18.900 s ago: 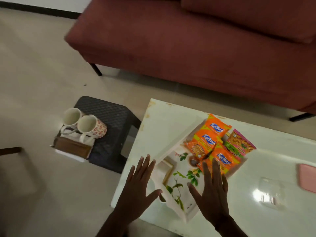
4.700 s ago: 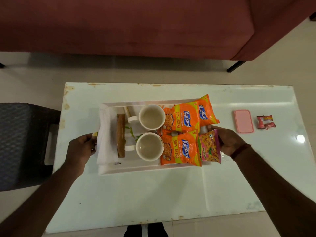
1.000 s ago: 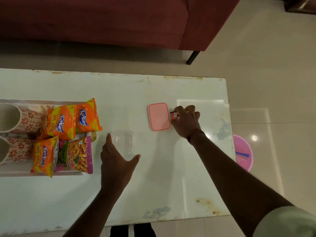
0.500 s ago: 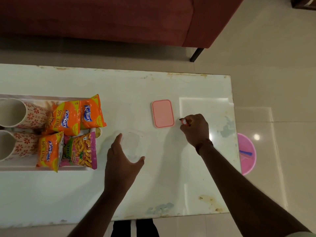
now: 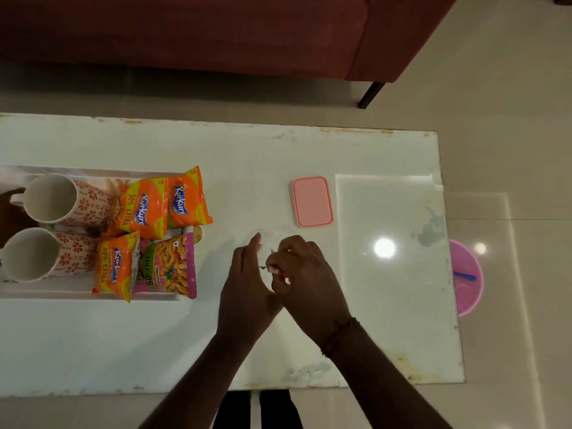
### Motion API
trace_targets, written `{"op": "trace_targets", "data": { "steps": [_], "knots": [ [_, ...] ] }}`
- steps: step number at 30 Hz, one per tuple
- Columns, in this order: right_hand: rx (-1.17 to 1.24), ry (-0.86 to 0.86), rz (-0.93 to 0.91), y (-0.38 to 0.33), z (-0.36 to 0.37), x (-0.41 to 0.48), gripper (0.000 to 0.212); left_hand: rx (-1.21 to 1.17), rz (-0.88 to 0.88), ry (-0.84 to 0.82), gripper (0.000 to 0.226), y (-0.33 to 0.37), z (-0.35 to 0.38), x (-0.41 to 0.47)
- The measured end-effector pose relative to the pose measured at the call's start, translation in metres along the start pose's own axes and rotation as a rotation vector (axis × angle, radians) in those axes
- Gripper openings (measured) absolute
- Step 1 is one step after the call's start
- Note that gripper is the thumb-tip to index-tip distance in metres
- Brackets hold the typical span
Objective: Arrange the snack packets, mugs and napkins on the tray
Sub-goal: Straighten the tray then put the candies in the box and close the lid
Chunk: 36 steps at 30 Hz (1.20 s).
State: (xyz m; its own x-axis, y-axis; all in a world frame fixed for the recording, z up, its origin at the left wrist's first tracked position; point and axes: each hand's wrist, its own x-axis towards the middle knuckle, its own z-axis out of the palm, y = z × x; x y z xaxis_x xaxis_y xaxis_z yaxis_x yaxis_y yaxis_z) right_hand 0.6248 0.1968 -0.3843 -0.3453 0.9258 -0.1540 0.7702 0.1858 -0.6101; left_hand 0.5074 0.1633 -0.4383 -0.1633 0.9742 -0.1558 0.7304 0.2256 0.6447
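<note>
The white tray [image 5: 62,294] lies at the table's left end. On it stand two floral mugs [image 5: 77,202] [image 5: 62,258], seen from above. To their right lie three orange snack packets [image 5: 142,209] [image 5: 185,199] [image 5: 114,267] and a pink one [image 5: 168,264]. No napkins show; the tray's left part is cut off. My hands meet at mid-table, right of the tray. My right hand [image 5: 303,274] is closed on small wrapped candies. My left hand [image 5: 247,283] lies with straight fingers against a faint clear container [image 5: 278,236], which is mostly hidden.
A pink lid [image 5: 312,201] lies on the white table [image 5: 387,305] just beyond my hands. A red sofa [image 5: 216,32] runs along the far side. A pink bowl [image 5: 467,283] sits on the floor past the table's right edge.
My right hand picked up the candies beside the pink lid and moved left to meet my left hand at the clear container. The tray's contents have not moved in the last second.
</note>
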Motion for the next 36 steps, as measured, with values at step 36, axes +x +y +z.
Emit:
{"op": "trace_targets", "data": {
  "steps": [36],
  "knots": [
    [-0.154,0.160,0.477,0.068,0.030,0.088,0.077,-0.007,-0.221,0.110,0.094,-0.020,0.004,0.013]
  ]
}}
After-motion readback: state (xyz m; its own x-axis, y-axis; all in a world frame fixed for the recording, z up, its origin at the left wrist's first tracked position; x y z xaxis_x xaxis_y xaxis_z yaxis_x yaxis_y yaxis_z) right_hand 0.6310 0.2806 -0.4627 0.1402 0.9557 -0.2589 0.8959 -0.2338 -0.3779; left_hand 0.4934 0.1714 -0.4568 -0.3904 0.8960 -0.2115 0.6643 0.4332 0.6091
